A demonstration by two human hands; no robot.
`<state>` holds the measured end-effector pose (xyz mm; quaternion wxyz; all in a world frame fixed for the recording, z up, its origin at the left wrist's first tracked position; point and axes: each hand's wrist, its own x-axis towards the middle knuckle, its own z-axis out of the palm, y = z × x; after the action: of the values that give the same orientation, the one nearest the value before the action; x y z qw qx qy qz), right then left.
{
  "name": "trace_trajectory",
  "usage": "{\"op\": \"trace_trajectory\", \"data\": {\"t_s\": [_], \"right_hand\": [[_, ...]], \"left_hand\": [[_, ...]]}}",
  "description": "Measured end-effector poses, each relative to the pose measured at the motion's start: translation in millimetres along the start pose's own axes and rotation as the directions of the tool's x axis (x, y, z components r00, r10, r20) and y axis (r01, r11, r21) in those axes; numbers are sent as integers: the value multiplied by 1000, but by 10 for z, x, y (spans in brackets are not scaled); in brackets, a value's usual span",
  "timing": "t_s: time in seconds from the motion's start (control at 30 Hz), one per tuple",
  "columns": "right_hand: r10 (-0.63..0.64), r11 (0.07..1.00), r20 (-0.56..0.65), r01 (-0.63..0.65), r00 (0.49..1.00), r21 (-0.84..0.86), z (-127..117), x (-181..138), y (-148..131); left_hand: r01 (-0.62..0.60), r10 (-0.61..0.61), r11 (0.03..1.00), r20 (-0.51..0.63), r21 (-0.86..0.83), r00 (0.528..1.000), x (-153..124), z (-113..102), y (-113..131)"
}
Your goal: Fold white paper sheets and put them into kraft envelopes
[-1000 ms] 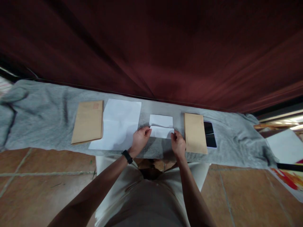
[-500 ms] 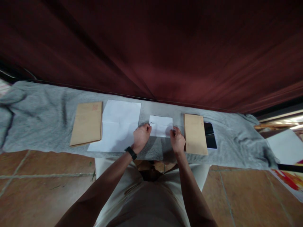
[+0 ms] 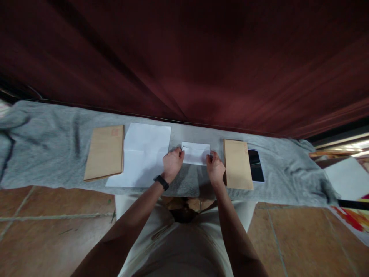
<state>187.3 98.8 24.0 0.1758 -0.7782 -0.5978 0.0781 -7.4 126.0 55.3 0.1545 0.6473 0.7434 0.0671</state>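
A small folded white paper (image 3: 196,153) lies on the grey cloth (image 3: 52,146) in front of me. My left hand (image 3: 172,164), with a black band on its wrist, pinches the paper's left edge. Closed fingers of my right hand (image 3: 215,167) press its right edge. The near flap lies folded over the far part. To the left of it rests a larger white sheet (image 3: 144,154) with fold creases.
A brown envelope (image 3: 105,152) lies at the far left, another brown envelope (image 3: 237,164) just right of my right hand, and a dark phone (image 3: 255,165) beside that. A dark red curtain (image 3: 184,57) hangs behind. Tiled floor (image 3: 43,223) lies below; white paper (image 3: 346,179) sits at far right.
The near flap of the small paper has been folded away from me onto the far part, so the paper looks shorter. Both hands moved slightly forward with it.
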Motion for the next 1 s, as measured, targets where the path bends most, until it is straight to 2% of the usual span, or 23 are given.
{"op": "trace_trajectory", "data": {"t_s": [0.17, 0.43, 0.63, 1.0], "right_hand": [[-11, 999, -39, 10, 999, -33, 24, 66, -33], [-15, 996, -28, 12, 999, -83, 36, 181, -90], [-10, 990, -32, 6, 999, -142, 53, 211, -109], [-14, 989, -99, -1, 995, -150, 65, 220, -152]], "left_hand": [[6, -6, 1000, -1, -12, 1000, 88, 4, 14], [15, -14, 999, -13, 34, 1000, 184, 28, 37], [-4, 5, 998, -16, 64, 1000, 195, 7, 62], [-61, 64, 993, -20, 105, 998, 182, 2, 120]]}}
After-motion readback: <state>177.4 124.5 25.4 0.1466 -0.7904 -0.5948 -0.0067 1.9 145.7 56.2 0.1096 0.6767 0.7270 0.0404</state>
